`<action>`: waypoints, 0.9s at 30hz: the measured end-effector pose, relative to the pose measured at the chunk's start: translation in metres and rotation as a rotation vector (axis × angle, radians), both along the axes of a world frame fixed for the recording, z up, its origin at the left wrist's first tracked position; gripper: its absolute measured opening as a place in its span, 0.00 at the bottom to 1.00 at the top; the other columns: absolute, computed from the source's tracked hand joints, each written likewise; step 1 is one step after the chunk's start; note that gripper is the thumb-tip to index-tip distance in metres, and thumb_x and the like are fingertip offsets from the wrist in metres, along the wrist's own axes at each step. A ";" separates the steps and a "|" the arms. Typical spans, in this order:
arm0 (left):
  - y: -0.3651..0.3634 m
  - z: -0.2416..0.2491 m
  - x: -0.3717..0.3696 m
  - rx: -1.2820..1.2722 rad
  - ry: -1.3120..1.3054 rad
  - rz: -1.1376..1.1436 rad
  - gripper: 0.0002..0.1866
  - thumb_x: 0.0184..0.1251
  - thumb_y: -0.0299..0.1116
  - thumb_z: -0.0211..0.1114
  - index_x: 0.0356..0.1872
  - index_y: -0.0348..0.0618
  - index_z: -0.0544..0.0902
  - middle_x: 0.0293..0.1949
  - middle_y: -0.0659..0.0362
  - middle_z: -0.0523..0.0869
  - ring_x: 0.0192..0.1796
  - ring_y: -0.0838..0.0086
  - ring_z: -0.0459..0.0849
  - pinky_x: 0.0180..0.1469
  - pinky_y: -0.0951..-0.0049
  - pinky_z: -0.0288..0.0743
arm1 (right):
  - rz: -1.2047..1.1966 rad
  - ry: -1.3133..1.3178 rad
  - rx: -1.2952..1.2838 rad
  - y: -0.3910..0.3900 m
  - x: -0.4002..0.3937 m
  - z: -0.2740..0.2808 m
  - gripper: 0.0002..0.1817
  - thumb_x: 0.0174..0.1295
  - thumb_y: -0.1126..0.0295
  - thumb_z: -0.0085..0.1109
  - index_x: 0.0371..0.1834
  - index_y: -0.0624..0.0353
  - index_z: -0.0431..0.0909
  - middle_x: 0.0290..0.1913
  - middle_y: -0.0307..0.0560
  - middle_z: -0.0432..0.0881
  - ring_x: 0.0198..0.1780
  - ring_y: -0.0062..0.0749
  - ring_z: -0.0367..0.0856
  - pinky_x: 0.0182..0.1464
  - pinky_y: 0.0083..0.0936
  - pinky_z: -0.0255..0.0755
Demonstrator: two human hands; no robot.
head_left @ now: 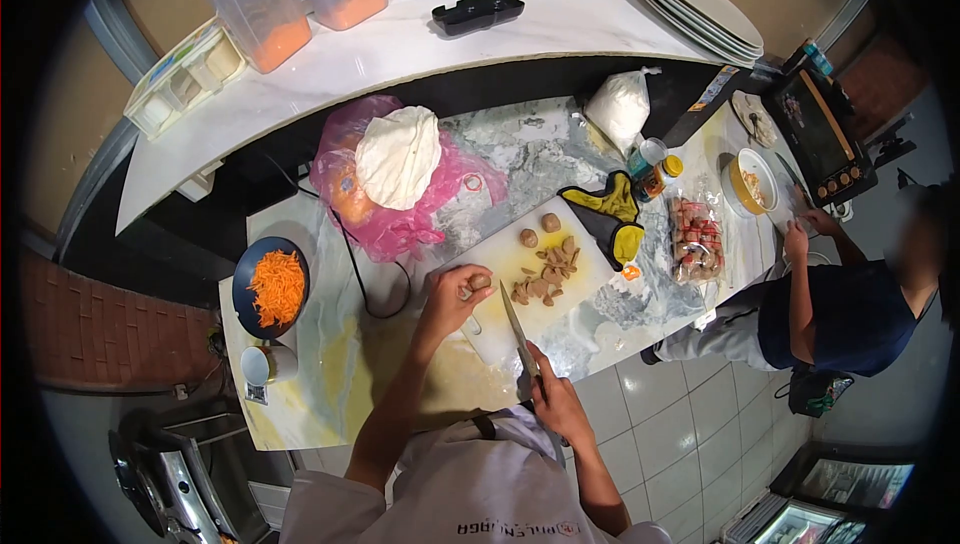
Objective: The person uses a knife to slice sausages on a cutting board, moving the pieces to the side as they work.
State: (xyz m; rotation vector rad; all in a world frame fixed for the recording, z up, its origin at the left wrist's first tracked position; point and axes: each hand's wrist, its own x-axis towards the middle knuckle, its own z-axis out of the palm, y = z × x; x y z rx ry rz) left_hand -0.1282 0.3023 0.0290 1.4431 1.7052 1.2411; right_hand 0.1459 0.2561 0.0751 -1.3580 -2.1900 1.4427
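Note:
My left hand (452, 302) is closed round a brown meatball (480, 282) over the left edge of the white cutting board (490, 341). In my right hand (561, 406) is the handle of a knife (518, 329); its blade points away from me across the board, the tip near the slices. Sliced meatball pieces (548, 276) lie in a loose heap mid-board. Beyond them sit two whole meatballs (551, 223). A clear plastic pack of meatballs (697, 241) rests right of the board, past a black and yellow cloth item (612, 216).
To the left stand a dark plate of shredded carrot (276, 289) and a white cup (268, 365). A pink plastic bag (340, 149) with pale dough-like material is behind the board. At right, a person (840, 314) works beside a bowl (752, 182). Stacked plates (697, 12) sit on the shelf.

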 end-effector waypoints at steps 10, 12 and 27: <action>-0.019 -0.001 0.011 -0.018 0.060 -0.046 0.17 0.56 0.19 0.78 0.48 0.39 0.89 0.42 0.53 0.89 0.46 0.60 0.90 0.50 0.65 0.83 | 0.030 -0.067 0.055 -0.001 -0.008 -0.001 0.42 0.69 0.79 0.53 0.86 0.45 0.51 0.29 0.68 0.82 0.35 0.70 0.83 0.42 0.56 0.75; -0.018 0.001 0.012 -0.007 0.047 -0.075 0.19 0.54 0.16 0.77 0.49 0.38 0.88 0.42 0.52 0.89 0.47 0.58 0.90 0.52 0.64 0.82 | 0.027 -0.087 0.013 0.000 -0.009 0.004 0.46 0.65 0.78 0.56 0.86 0.44 0.50 0.32 0.71 0.84 0.39 0.71 0.84 0.45 0.60 0.75; -0.032 -0.014 0.031 -0.134 0.081 0.053 0.16 0.56 0.20 0.78 0.47 0.40 0.90 0.48 0.53 0.88 0.44 0.68 0.90 0.48 0.68 0.84 | 0.032 -0.186 0.087 -0.004 -0.016 0.002 0.47 0.66 0.78 0.57 0.88 0.44 0.49 0.29 0.66 0.84 0.33 0.66 0.84 0.42 0.56 0.76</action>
